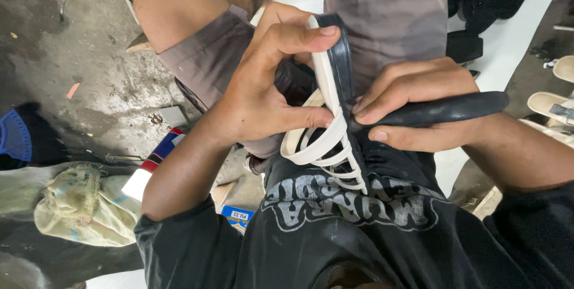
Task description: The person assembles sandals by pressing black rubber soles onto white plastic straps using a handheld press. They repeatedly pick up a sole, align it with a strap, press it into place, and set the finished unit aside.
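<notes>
Closest to the camera is the person's black printed shirt, and just above it, over the lap, both hands work on a strappy sandal held on edge. The left hand is clenched around the sandal: the thumb presses on the white straps and the forefinger hooks over the top of the dark sole, so the shoe is pinned upright between the thighs. The right hand is closed around a black, smooth tool handle that runs out toward the right; its fingertips meet the sole's edge where the straps enter it. The tool's working tip is hidden between the fingers and the sole. By the look of it, the step in hand is seating or pressing the strap ends against the sole's edge. The next move would call for a steady left-hand clamp and careful pressure along that seam, since the thin straps could slip or buckle. Beyond the hands are grey shorts and a bare knee. On the stained concrete floor to the left lies a crumpled pale cloth bag. By the right edge, more pale sandals lie well apart from the hands.
</notes>
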